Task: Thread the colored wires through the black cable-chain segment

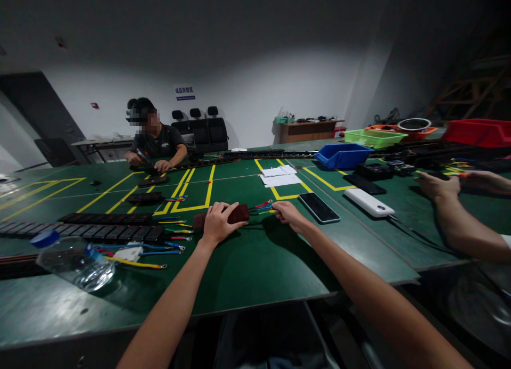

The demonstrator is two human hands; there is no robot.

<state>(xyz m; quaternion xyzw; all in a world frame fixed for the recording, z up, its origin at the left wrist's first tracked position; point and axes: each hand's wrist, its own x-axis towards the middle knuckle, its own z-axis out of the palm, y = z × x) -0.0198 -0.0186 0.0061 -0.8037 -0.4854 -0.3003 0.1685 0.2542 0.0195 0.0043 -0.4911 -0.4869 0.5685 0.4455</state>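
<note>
My left hand (219,223) lies over a dark red-brown rectangular block (239,214), with thumb and fingers closed around it on the green table. Colored wires (261,209) leave the block's right end; a ring terminal shows on the red one. My right hand (290,215) pinches the ends of these wires, its fingertips partly hiding them. Left of the block lie long rows of black socket-like modules (115,232), with red, green, yellow and blue wires ending in ring lugs (183,238).
A tilted water bottle (75,265) is at the left front. Right of my hands are a phone (319,207), white papers (280,175), a white power bank (369,202) and a blue bin (343,156). A co-worker (157,142) sits opposite; another person's hands (443,188) work at right.
</note>
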